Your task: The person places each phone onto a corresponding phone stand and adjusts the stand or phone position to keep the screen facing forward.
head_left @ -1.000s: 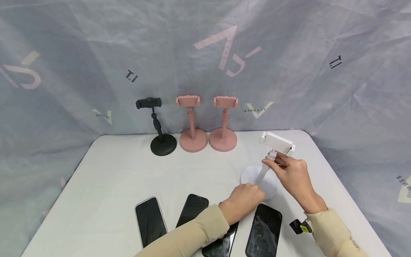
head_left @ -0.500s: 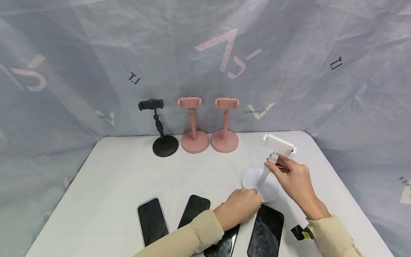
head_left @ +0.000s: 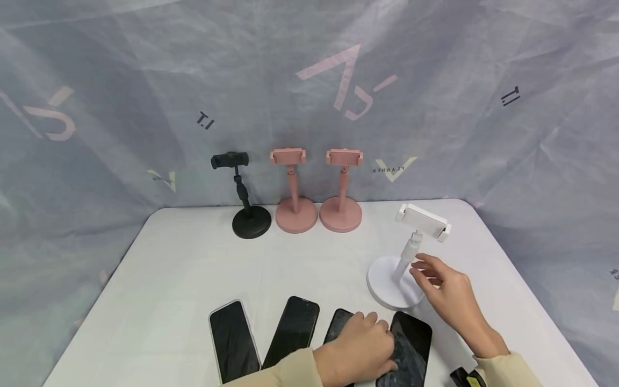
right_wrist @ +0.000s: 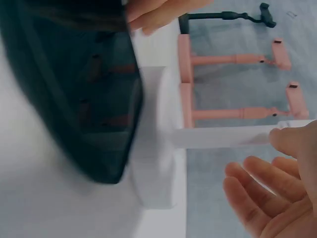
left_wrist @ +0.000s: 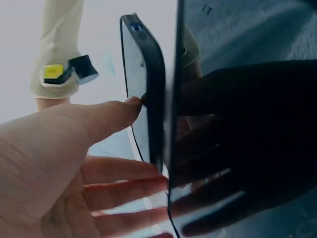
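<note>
In the head view a white phone stand (head_left: 389, 285) stands at the right, its holder tilted. My right hand (head_left: 450, 295) is beside its stem, fingers loosely bent, nothing in them; in the right wrist view the thumb tip (right_wrist: 282, 138) overlaps the stem (right_wrist: 223, 138). My left hand (head_left: 360, 346) is over two dark smartphones, the right one (head_left: 413, 341) and the partly hidden one (head_left: 338, 320) beside it. From the left wrist, the thumb (left_wrist: 126, 109) is at the side edge of one smartphone (left_wrist: 156, 89), the other fingers extended toward a second (left_wrist: 242, 124).
Two more smartphones lie to the left, one light-edged (head_left: 234, 338) and one dark (head_left: 293, 328). At the table's back edge stand a black phone stand (head_left: 251, 221) and two pink ones (head_left: 296, 215). A grey printed cloth (head_left: 242, 80) hangs behind the white table (head_left: 169, 279).
My left hand has left the white stand's base and moved back toward me over the phones. The right hand has let go of the stem below the holder and dropped lower beside it.
</note>
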Demonstrator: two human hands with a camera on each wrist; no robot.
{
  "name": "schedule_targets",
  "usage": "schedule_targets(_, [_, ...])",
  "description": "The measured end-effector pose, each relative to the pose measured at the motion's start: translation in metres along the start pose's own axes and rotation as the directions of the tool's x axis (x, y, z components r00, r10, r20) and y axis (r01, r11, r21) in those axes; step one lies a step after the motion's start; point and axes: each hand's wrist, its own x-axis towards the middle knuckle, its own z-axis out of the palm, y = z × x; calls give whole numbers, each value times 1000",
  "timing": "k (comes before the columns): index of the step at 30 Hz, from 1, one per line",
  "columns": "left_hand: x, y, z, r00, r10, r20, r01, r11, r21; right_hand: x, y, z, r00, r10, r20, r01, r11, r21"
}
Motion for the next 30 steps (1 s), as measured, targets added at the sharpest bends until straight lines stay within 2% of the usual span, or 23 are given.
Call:
schedule_targets(5, [-7, 8, 0, 999, 48, -12, -48, 999, 11, -14, 8, 0, 996, 65, 63, -63, 997, -34])
schedule_targets(8, [-11, 10, 0, 992, 95, -80, -94, 995, 18, -22, 11, -1, 991, 102, 86, -96, 993, -71])
schedule_targets(13, [-15, 11, 1, 971, 149, -185, -148, 989, 19, -31, 16, -2, 972, 183, 149, -165, 978, -129])
schedule_targets(22, [-14, 10, 5, 967, 177, -181, -176, 984, 22, -45, 23, 3, 905, 307, 294, -272, 950, -152])
schedule_targets(26, [-14, 10, 6, 971, 166, -172, -166, 986, 14, -45, 20, 6, 872, 329, 362, -303, 944, -128])
schedule_targets(30, [-14, 7, 7, 978, 144, -149, -149, 989, -20, -43, 15, 7, 858, 304, 413, -287, 952, -105])
